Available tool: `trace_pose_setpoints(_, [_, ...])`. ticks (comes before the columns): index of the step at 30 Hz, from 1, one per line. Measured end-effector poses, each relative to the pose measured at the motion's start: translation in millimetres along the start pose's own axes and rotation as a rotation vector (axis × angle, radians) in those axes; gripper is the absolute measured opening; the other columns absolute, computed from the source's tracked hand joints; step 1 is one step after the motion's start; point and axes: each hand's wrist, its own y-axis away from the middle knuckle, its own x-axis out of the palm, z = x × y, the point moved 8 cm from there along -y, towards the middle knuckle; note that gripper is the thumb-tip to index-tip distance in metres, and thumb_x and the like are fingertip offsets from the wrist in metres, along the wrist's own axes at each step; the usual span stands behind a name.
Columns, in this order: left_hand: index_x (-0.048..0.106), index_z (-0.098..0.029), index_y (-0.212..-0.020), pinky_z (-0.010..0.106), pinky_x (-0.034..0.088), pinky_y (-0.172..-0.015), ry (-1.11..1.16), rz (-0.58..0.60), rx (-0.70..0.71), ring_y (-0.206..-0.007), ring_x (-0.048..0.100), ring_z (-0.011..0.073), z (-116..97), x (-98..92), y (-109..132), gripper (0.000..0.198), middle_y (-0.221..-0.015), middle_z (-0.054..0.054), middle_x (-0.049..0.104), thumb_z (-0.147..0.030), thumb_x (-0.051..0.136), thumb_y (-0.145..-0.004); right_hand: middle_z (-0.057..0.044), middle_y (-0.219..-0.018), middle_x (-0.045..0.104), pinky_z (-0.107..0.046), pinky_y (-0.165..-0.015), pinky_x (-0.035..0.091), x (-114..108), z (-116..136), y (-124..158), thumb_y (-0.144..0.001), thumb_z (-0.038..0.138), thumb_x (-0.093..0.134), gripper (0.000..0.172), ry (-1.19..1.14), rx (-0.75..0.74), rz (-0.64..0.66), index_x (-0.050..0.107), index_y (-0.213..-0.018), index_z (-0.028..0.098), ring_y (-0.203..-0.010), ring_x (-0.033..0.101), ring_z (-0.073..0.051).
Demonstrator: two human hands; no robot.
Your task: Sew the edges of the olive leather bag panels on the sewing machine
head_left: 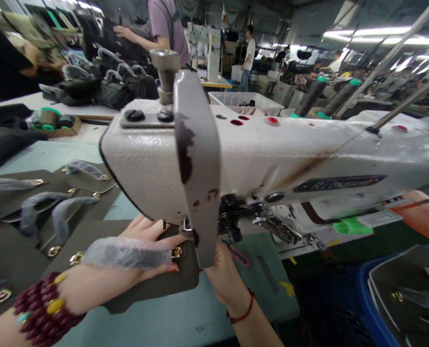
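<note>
My left hand (138, 241) lies across a dark olive leather bag panel (187, 274), its fingers over a plastic-wrapped strap (123, 253) and close to a gold metal fitting (176, 252). The panel's edge reaches under the head of a white industrial sewing machine (156, 164). My right hand (223, 279) sits just below the machine's chipped face plate (196, 144), and that plate hides its fingers. Pink-handled thread snips (239, 254) lie beside my right hand. The needle area is hidden behind the plate.
Several matching panels with wrapped straps (30, 202) lie on the table at left. A blue bin (373, 299) holding more panels stands at lower right. Black bags (109, 91) sit at back left, behind them a co-worker (163, 33). A white crate (243, 102) stands behind the machine.
</note>
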Motion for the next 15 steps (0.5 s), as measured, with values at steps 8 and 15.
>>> trace_pose_setpoints(8, [0.056,-0.036,-0.125,0.041,0.048,-0.085,0.088,0.049,-0.054,-0.095,0.056,0.0260,5,-0.6,-3,0.041,-0.107,0.005,0.063,-0.051,0.052,-0.087,-0.004,-0.096,0.071,-0.021,-0.060,0.051,-6,3,0,-0.081,0.044,0.067,0.030,0.092,0.002,-0.092,0.072,-0.099,0.021,-0.082,0.064,-0.018])
trace_pose_setpoints(15, [0.059,-0.035,-0.121,0.038,0.047,-0.083,0.095,0.021,-0.102,-0.088,0.055,0.0235,9,1.6,4,0.036,-0.099,0.003,0.063,-0.048,0.053,-0.088,-0.003,-0.077,0.069,-0.018,-0.050,0.043,-6,-10,-2,-0.084,0.046,0.063,0.032,0.068,0.081,-0.027,0.074,-0.091,0.017,-0.062,0.059,-0.014])
